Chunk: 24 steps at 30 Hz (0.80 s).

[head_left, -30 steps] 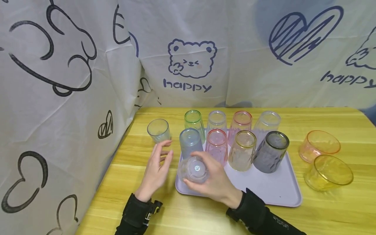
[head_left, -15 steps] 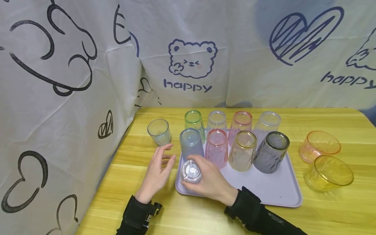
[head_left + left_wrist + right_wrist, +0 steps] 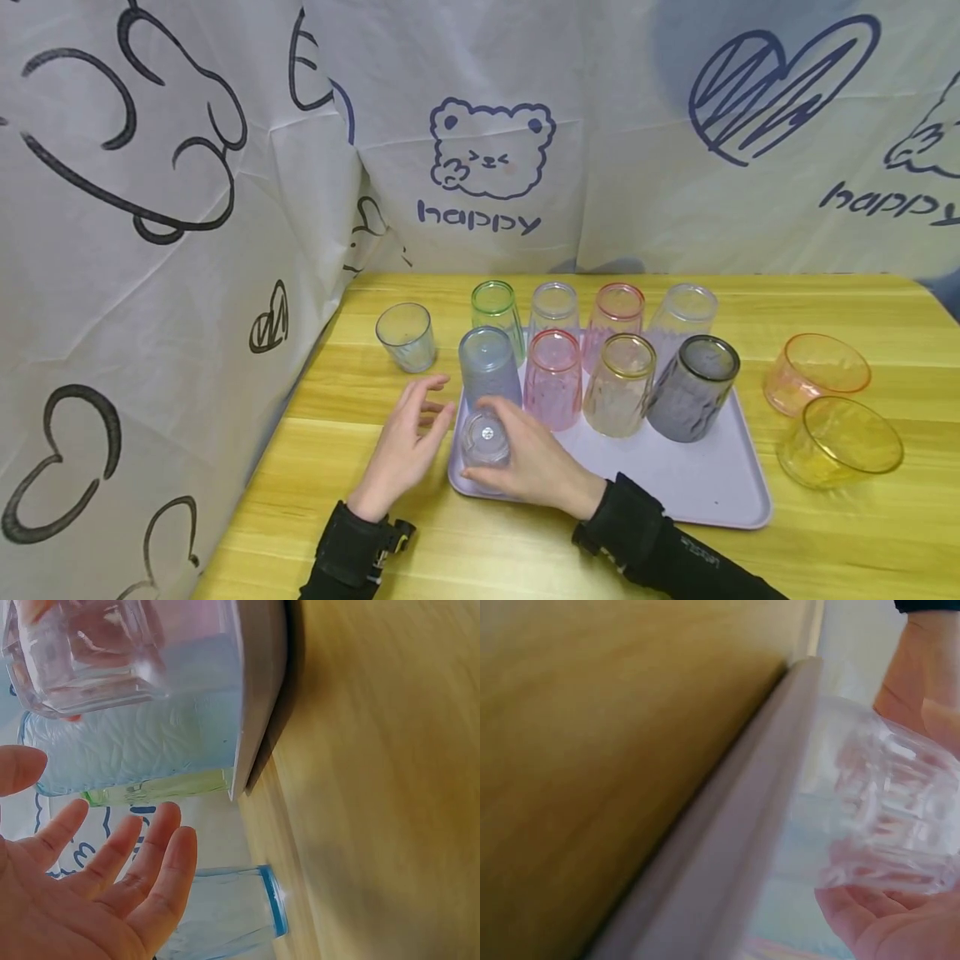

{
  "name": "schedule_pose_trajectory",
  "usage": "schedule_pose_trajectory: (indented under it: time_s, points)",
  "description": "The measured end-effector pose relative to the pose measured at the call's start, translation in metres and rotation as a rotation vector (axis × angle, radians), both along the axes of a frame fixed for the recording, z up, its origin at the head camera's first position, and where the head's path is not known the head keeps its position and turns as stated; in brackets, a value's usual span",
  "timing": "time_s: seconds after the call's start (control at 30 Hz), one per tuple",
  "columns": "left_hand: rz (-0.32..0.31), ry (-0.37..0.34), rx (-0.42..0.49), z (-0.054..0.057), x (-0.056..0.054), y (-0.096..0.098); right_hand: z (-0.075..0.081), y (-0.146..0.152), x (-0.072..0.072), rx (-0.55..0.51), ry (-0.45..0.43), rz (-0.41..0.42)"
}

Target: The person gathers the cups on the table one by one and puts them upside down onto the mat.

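My right hand [image 3: 536, 458] grips a clear glass [image 3: 486, 437] base up, thumb on one side and fingers on the other. That glass stands over the front left corner of the lilac tray [image 3: 660, 492], just in front of an upturned blue glass [image 3: 489, 371]. In the right wrist view the glass [image 3: 900, 814] has its wide end close against the tray edge [image 3: 727, 840]. My left hand [image 3: 401, 437] is beside the tray's left edge, fingers loosely spread and holding nothing. In the left wrist view its fingers [image 3: 161, 862] are near the blue glass [image 3: 135, 750].
Several upturned glasses stand in two rows on the tray, among them a green [image 3: 495, 312], a pink [image 3: 553, 383], an amber-rimmed [image 3: 619, 387] and a dark grey one [image 3: 692, 392]. A blue-rimmed tumbler [image 3: 408, 342] stands left, orange [image 3: 813, 375] and yellow tumblers [image 3: 836, 446] right.
My right hand has brought the clear glass slightly left and down to the tray corner, turning its base more squarely upward. The left hand has drifted slightly toward the tray and nearer my body.
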State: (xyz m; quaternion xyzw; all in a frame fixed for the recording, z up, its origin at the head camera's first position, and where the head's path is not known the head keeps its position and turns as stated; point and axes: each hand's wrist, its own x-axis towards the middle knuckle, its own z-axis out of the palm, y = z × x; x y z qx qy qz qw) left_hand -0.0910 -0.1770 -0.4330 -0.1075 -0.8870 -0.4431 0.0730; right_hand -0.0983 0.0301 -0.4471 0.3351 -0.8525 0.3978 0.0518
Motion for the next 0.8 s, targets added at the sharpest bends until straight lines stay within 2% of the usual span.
schedule_pose_trajectory:
  time_s: [0.17,0.3,0.43,0.53,0.8]
  points:
    - [-0.008,-0.026,-0.006,-0.001,0.001,0.0,0.006,0.009,0.0,0.004,-0.027,-0.001]
    - [-0.027,-0.089,-0.034,-0.001,0.004,0.001,0.008,0.021,0.001,0.011,-0.059,-0.022]
    - [-0.051,-0.153,-0.07,-0.002,0.006,0.001,0.006,0.028,0.002,0.022,-0.166,-0.013]
    - [-0.065,-0.173,-0.073,-0.003,0.006,0.002,0.002,0.03,0.001,0.01,-0.242,-0.001]
    - [-0.066,-0.175,-0.074,-0.003,0.005,0.002,-0.007,0.027,0.0,0.006,-0.22,-0.004]
